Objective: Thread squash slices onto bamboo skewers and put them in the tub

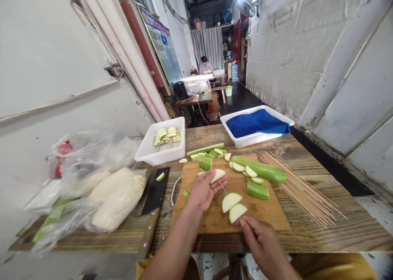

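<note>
My left hand (205,190) holds a pale half-round zucchini slice (218,175) between thumb and fingers, above the wooden cutting board (211,220). In my right hand (259,237) a thin wooden skewer (222,186) is pinched near its lower end. Two half-round slices (231,201) with green rims sit on that skewer, and its upper end points at my left hand. Cut zucchini pieces (258,190) and a green stack of slices (205,162) lie on the board. A long piece of zucchini (260,169) rests along its right side.
Loose skewers (307,194) lie at the right. A white tub (162,159) holds skewered slices; another tub (260,141) holds a blue cloth (258,122). A cleaver (153,206) and plastic bags (119,194) lie at the left. Farther back sits a person (205,66).
</note>
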Available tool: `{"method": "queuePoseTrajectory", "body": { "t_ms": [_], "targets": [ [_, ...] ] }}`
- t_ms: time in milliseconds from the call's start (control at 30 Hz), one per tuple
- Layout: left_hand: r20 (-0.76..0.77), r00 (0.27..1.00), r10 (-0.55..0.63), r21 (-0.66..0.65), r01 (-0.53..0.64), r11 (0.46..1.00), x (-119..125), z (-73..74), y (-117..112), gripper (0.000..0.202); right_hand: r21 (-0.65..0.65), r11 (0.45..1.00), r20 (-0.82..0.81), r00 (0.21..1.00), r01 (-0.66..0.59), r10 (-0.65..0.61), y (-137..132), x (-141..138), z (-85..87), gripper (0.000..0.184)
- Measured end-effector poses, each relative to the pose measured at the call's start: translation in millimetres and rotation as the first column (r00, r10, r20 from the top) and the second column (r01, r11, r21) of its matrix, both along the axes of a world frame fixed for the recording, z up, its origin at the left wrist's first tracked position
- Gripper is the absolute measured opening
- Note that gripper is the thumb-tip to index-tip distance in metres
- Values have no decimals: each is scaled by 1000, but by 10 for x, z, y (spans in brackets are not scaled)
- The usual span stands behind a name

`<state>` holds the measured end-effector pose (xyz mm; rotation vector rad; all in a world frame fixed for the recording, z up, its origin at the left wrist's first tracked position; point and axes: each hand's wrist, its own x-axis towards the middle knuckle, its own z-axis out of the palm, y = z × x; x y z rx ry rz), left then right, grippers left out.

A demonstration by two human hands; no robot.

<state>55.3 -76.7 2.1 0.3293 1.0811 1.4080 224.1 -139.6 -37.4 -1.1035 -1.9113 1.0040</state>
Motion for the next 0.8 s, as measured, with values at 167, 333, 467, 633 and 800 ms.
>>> {"method": "queuePoseTrajectory", "body": {
  "t_ms": [167,333,467,633,800],
  "targets": [
    [-35,999,-6,27,7,1000,15,2,-3,10,-15,1000,3,1000,-6,6,-3,-6,36,32],
    [-50,999,-13,44,15,999,19,-14,-8,10,-31,1000,-1,1000,2,-2,-11,-12,13,33],
    [-54,998,-16,41,19,999,31,-26,-16,12,-44,999,6,1000,7,-7,3,-19,-9,34],
    [-57,997,-48,63,51,997,58,-54,-34,14,-67,998,0,1000,24,-24,12,-44,-29,35],
    [-56,996,-68,72,72,995,79,-59,-42,15,-72,997,-14,999,42,-44,9,-52,-51,37]
  ]
}}
